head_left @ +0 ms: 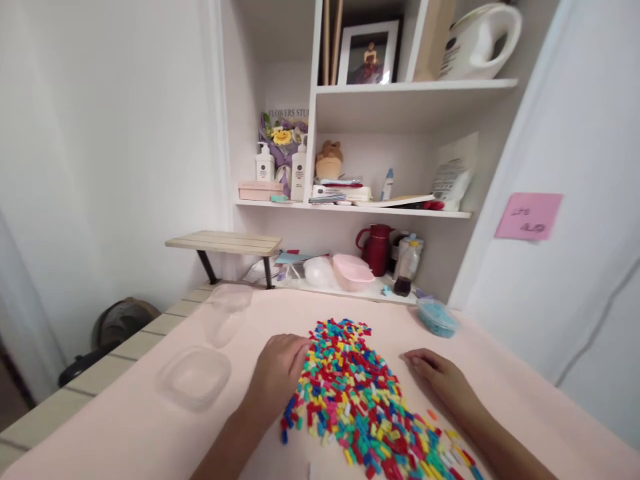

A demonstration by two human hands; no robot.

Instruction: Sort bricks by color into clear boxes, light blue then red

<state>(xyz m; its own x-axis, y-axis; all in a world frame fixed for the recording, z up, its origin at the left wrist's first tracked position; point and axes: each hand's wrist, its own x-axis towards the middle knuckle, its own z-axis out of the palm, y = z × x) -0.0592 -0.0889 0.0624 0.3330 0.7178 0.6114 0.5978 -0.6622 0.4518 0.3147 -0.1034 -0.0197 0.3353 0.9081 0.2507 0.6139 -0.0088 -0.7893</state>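
Note:
A large spread of small plastic pieces point(350, 387), in red, blue, yellow, green and white, lies on the pink table cover point(135, 427). At the pile's left edge is my left hand point(283, 360), its fingers curled together and pointing at the pieces. Their undersides are hidden, so I cannot make out what they hold, if anything. My right hand point(433, 373) rests on the cover to the right of the pile, apart from it. Its fingers are loosely bent and partly apart, and nothing shows in them.
On the left stand two clear plastic containers, a nearer one point(195, 377) and a farther one point(230, 307). At the back right is a tub of light blue pieces point(437, 317). Behind the table, the shelf holds a pink basin point(353, 270), a red jug point(376, 250) and a bottle point(407, 267).

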